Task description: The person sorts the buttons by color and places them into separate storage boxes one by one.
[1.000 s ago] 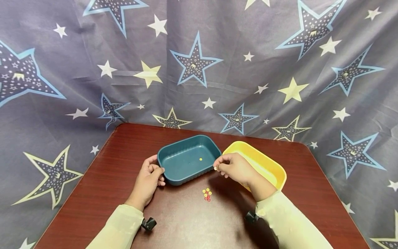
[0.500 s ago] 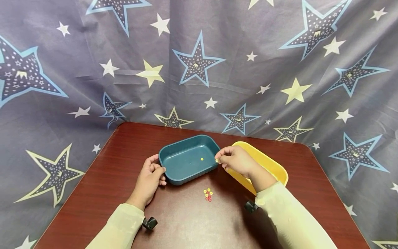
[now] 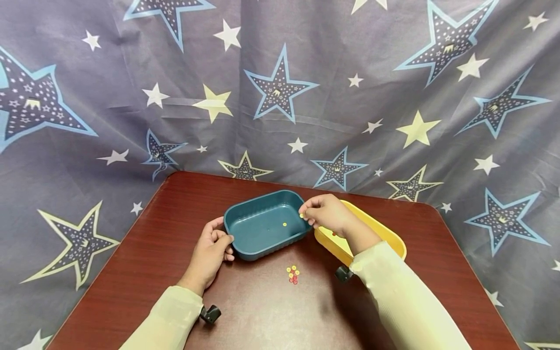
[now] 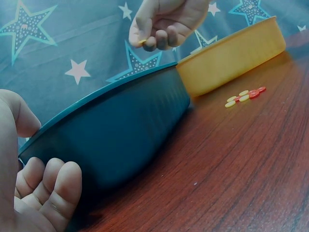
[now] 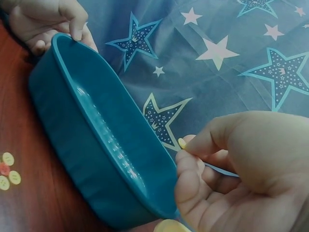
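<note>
My left hand [image 3: 210, 250] grips the left end of a dark teal plastic bin [image 3: 271, 249], thumb at the rim and fingers against the outer wall. Between thumb and forefinger, my right hand [image 3: 329, 216] pinches a small yellow button [image 5: 182, 143]. That hand hangs over the bin's right end, and in the left wrist view it shows above the rim. One yellow button [image 3: 285, 224] lies on the teal bin's floor. In front of the bin, several red and yellow buttons [image 4: 244, 97] sit in a small cluster on the table.
A yellow bin [image 3: 329, 245] stands right of the teal one, partly hidden by my right forearm. Something small and red [image 3: 334, 234] shows inside it. Behind the reddish-brown table [image 3: 192, 194] hangs a grey star-patterned cloth [image 3: 262, 141].
My right hand has risen and moved back from beside the teal bin's right end to above it, still pinching the yellow button. The left hand keeps its hold on the bin.
</note>
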### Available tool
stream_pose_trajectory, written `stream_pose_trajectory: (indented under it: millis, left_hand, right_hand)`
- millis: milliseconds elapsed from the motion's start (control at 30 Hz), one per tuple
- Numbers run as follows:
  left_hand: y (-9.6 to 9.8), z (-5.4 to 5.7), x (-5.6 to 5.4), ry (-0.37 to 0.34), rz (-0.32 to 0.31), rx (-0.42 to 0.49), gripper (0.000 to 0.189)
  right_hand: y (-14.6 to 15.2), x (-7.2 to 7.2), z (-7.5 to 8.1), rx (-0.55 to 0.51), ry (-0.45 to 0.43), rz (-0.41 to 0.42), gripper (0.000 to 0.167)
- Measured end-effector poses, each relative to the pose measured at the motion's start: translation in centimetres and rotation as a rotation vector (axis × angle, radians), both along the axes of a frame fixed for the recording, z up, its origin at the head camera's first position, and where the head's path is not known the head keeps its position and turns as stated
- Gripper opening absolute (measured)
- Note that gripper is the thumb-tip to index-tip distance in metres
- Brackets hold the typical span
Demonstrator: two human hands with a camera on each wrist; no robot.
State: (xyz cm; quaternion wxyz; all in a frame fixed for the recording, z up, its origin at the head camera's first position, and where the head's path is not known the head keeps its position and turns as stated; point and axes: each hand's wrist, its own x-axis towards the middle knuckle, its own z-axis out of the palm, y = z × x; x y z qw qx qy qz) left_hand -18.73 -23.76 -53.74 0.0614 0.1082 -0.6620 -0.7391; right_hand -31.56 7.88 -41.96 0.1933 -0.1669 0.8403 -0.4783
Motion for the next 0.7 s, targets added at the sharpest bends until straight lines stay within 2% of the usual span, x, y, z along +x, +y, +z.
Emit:
stream_pose_trajectory:
  millis: [200,367,700]
  left_hand:
    - [-0.1,-0.2,0.0,-0.001,0.0,0.002,0.064]
    - [-0.2,-0.1,0.1,0.003,0.005,0.001,0.064]
    - [0.0,0.0,0.0,0.0,0.0,0.004,0.064]
  right_hand:
    - [-1.0,-1.3,-0.2,0.024,-0.026,-0.006,0.019]
    - [-1.9,-2.3,-0.5,0.084,-0.018,-0.021,0.02]
    - [-2.5,-2.6,-0.7,0.175,0.032,-0.015,0.017]
